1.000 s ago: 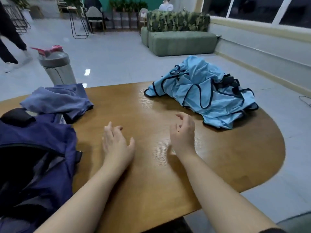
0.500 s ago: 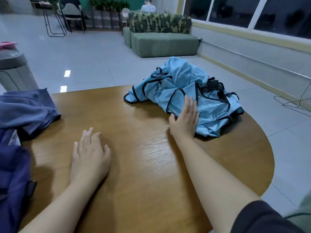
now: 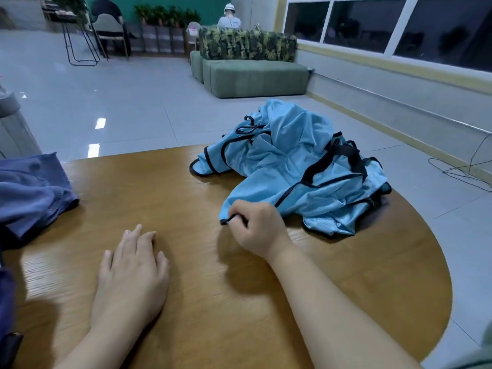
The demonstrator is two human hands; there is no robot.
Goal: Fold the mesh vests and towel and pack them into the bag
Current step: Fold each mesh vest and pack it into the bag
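Note:
A crumpled pile of light blue mesh vests (image 3: 292,169) with black trim lies at the far right of the wooden table (image 3: 202,262). My right hand (image 3: 258,230) is closed on the near black-trimmed edge of the pile. My left hand (image 3: 133,272) rests flat and open on the wood, holding nothing. A bluish-purple towel (image 3: 32,193) lies bunched at the table's left edge. Only a sliver of the dark blue bag (image 3: 5,302) shows at the lower left edge.
The table's rounded right edge drops to a tiled floor. A grey bin (image 3: 10,129) stands at the far left. A green sofa (image 3: 253,73), chairs and seated people are far behind. A black cable (image 3: 468,169) lies on the floor at right.
My right hand went from lying flat on the vests to gripping their near edge, closer to me. The view has swung right, so the bag has mostly left the frame.

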